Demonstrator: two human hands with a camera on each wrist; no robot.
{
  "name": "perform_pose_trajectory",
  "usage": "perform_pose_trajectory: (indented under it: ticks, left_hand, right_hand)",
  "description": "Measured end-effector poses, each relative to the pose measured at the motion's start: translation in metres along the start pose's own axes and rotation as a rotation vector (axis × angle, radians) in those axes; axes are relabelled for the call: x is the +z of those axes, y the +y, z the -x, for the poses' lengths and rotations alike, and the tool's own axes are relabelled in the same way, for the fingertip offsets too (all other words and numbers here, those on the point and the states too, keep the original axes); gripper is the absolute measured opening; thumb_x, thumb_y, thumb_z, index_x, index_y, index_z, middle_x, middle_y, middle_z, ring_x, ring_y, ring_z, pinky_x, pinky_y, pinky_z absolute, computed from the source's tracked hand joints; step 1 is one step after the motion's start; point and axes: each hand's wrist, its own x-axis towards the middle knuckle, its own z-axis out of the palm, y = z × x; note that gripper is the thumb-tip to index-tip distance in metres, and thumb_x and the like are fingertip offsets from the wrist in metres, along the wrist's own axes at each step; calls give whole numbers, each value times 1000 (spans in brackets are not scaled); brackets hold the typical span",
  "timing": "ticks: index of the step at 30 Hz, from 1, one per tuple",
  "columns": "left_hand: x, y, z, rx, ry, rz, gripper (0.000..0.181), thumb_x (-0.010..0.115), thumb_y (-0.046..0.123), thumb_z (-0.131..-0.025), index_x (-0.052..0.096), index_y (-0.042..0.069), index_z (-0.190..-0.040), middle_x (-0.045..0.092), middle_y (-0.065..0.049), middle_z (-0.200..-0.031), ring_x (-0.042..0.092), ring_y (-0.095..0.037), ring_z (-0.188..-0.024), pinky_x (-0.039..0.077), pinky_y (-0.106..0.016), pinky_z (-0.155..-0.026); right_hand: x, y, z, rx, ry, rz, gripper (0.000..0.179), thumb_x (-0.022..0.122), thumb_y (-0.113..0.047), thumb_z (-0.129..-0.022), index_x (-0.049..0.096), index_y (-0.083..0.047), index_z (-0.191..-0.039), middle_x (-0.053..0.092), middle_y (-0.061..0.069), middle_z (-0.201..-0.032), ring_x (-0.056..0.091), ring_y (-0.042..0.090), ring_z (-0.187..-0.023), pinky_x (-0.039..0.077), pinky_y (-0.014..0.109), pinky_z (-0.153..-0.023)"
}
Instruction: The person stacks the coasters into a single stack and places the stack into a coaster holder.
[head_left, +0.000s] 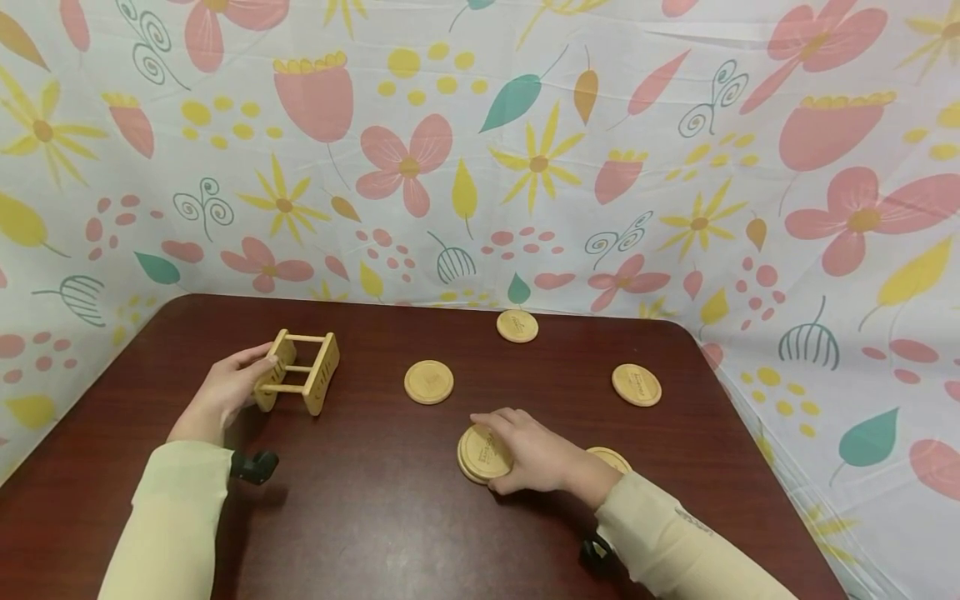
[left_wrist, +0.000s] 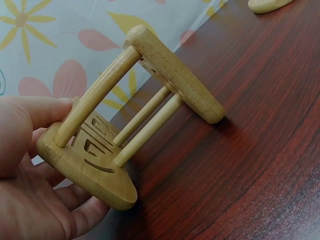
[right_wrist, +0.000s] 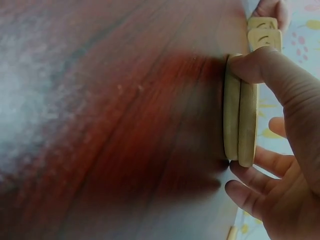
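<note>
On the left of the table, my left hand [head_left: 228,387] grips a small wooden coaster holder [head_left: 323,379] by its near side panel. Two slotted panels joined by round rods make up the holder, and in the left wrist view the thumb lies by one rod [left_wrist: 95,100] with the fingers round the panel's outer side. Near the table's middle, my right hand [head_left: 543,454] holds two stacked round wooden coasters [head_left: 482,454] by their edges. The right wrist view shows the coasters [right_wrist: 232,120] face to face between thumb and fingers, at the tabletop.
One coaster [head_left: 429,382] lies between the hands, another [head_left: 517,326] near the back edge, and a third [head_left: 637,385] to the right. My right wrist partly hides one more coaster [head_left: 609,457]. A flowered cloth [head_left: 480,167] hangs behind the dark table [head_left: 360,500].
</note>
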Motion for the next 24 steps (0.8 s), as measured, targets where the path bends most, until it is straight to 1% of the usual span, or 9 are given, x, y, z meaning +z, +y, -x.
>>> perform_pose_trajectory:
  ticks: [6,11,18,24]
  left_hand:
    - [0,1,1,2,-1,-7,66,44,44,-98,22,12,-151,25,-22,-153,32,-38,-135,39,-51,-103]
    - [1,0,1,-2,6,-7,66,44,45,-98,22,13,-151,28,-22,-151,35,-36,-134,42,-47,-100]
    - [2,0,1,-17,16,1,66,44,45,-98,23,14,-151,27,-21,-152,33,-36,-135,37,-52,-104]
    - [3,1,2,-19,25,4,65,44,44,-98,23,14,-151,27,-21,-152,34,-36,-134,39,-50,-102]
  right_hand:
    - [-1,-1,-4,2,-8,-2,87,78,-35,-69,38,-16,-144,50,7,-130,47,24,-121,45,40,-95]
    - [0,1,-7,6,-4,2,87,78,-35,-70,37,-17,-145,49,7,-131,46,24,-122,46,39,-95]
    - [1,2,-9,18,2,-22,87,78,-35,-71,36,-16,-145,48,10,-134,44,27,-125,45,41,-96]
    - [3,3,-10,19,25,-22,86,79,-36,-72,36,-14,-144,48,10,-137,46,26,-125,45,40,-97]
